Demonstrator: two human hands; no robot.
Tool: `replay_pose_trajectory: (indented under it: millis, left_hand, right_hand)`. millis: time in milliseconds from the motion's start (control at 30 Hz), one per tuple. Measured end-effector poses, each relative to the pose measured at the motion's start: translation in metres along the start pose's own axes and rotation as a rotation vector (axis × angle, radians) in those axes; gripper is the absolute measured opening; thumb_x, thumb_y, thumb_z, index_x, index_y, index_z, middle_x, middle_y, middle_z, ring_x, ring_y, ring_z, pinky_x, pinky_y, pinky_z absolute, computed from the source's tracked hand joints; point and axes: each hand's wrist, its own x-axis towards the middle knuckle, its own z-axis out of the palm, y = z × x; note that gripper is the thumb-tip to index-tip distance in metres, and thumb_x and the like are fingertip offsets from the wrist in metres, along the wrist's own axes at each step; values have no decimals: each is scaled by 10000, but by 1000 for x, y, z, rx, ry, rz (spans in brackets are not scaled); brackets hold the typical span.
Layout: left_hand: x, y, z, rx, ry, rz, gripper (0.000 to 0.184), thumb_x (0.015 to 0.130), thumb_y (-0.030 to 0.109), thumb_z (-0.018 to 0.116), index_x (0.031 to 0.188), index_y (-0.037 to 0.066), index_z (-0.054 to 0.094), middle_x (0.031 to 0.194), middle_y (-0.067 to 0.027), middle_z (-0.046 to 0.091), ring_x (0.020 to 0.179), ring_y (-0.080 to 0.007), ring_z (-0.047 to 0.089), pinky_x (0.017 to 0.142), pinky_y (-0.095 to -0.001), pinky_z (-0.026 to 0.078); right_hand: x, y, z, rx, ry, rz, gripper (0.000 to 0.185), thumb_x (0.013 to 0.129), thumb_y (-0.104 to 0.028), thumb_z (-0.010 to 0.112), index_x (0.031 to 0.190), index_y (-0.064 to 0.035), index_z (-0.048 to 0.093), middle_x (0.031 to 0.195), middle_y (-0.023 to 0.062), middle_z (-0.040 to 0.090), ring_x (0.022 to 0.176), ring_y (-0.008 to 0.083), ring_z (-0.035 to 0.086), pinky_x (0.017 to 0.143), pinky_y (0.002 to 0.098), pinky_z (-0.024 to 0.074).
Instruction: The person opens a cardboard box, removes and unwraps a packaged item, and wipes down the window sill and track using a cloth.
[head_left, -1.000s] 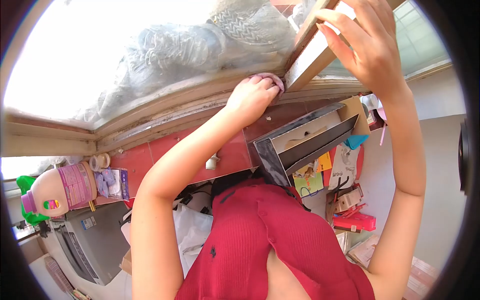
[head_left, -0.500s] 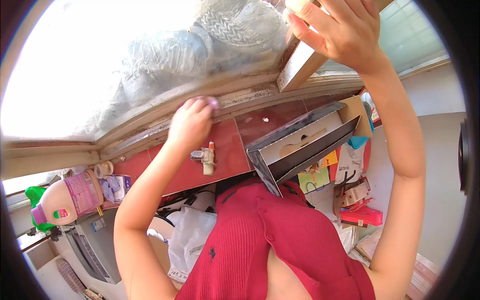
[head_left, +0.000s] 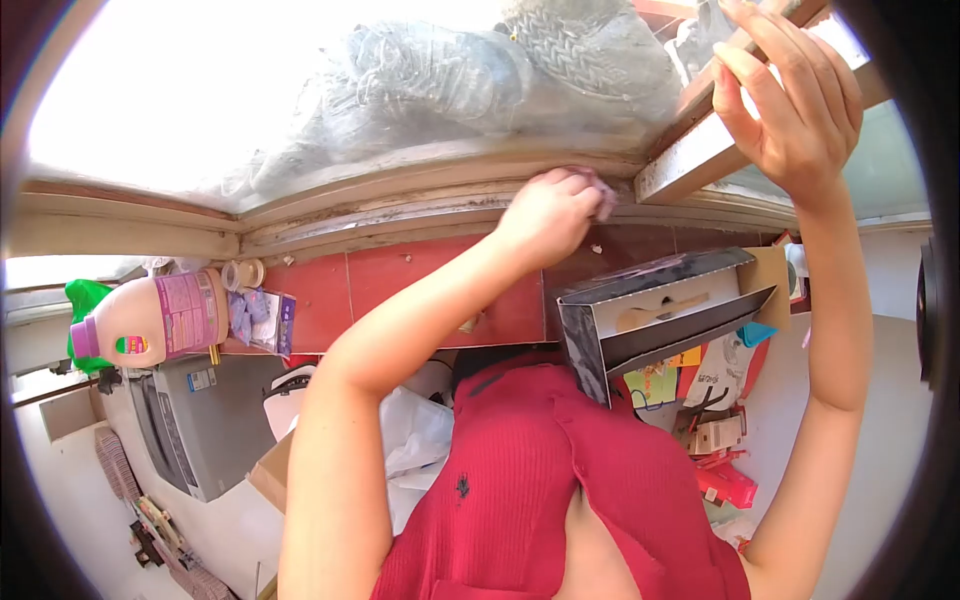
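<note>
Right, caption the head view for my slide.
Left hand holding a crumpled pinkish cloth at the window frame, right hand raised, with red tiles and an open black box nearby.

The red tiled ledge [head_left: 405, 285] bears a black box [head_left: 690, 328] and packet [head_left: 268, 325].

Bright daylight enters from the upper left, where the window pane [head_left: 150, 100] is overexposed to featureless white. Wrapped items [head_left: 420, 90] behind it appear pale, hazy and low in contrast. The red ledge [head_left: 400, 285] is well lit, while the space beneath it falls into shadow. The left hand [head_left: 550, 215] and the cloth [head_left: 604, 195] are slightly soft. Wide-angle distortion bows the window frame [head_left: 420, 182]; black vignetting rounds the corners.
</note>
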Motion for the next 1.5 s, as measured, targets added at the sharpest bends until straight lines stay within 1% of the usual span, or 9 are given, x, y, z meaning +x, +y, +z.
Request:
replay_pose_trajectory:
  millis: [33,133,400,533,667,1000,1133,1267,1500]
  left_hand:
    - [-9,0,-16,-3,-12,-40,146,762,26,580,893,84,609,991,-109,671,995,-313,626,902,-417,495]
    - [-42,-17,-60,92,-112,-244,149,766,33,577,900,79,625,994,-121,667,970,-331,621,861,-435,507]
    - [-110,-54,-157,332,-167,-413,170,755,25,565,915,39,618,874,-145,618,867,-351,593,768,-465,489]
    - [-51,-7,-108,144,97,-205,217,738,4,570,939,55,634,917,-141,642,904,-332,619,804,-443,510]
    - [-39,-8,-44,164,45,-164,127,753,62,568,853,99,637,954,-78,628,903,-307,599,798,-419,503]
    - [-158,-71,-178,432,8,-641,102,795,26,577,862,22,653,933,-123,656,921,-338,618,814,-435,505]
    - [-78,-14,-137,293,314,-243,175,755,-6,605,908,45,672,936,-88,665,919,-298,627,814,-420,509]
    - [2,11,-45,280,245,201,188,748,138,616,928,113,663,996,-57,614,973,-223,612,837,-359,502]
    - [10,-19,-46,227,137,214,92,765,103,575,850,101,609,946,-57,604,887,-239,618,788,-373,533]
  right_hand:
    - [7,8,-29,-96,-289,-138,98,715,-83,664,728,-77,567,1002,91,673,903,239,652,833,372,461]
    - [7,9,-35,-180,-426,-181,98,706,-74,662,730,-71,567,998,93,671,901,250,651,814,378,465]
    - [1,11,-28,-154,-310,-173,71,711,-92,645,739,-72,582,969,86,677,866,244,650,775,368,462]
    - [1,9,-30,-120,-270,-111,67,709,-91,643,736,-79,584,967,78,678,862,236,649,777,359,451]
    - [2,9,-37,-137,-516,-95,81,778,-81,704,857,-94,694,1076,40,704,958,189,666,847,297,500]
    - [0,11,-38,-123,-526,-86,77,805,-86,714,881,-88,719,1064,25,718,952,169,674,837,265,516]
    - [3,7,-37,-134,-496,-78,71,802,-88,708,873,-87,713,1062,21,716,925,170,674,793,261,505]
    - [2,6,-36,-135,-470,-86,58,804,-100,704,861,-89,706,1065,22,712,919,169,672,786,260,496]
    - [4,6,-39,-132,-510,-96,28,813,-92,682,834,-87,699,1043,35,719,929,176,678,801,259,509]
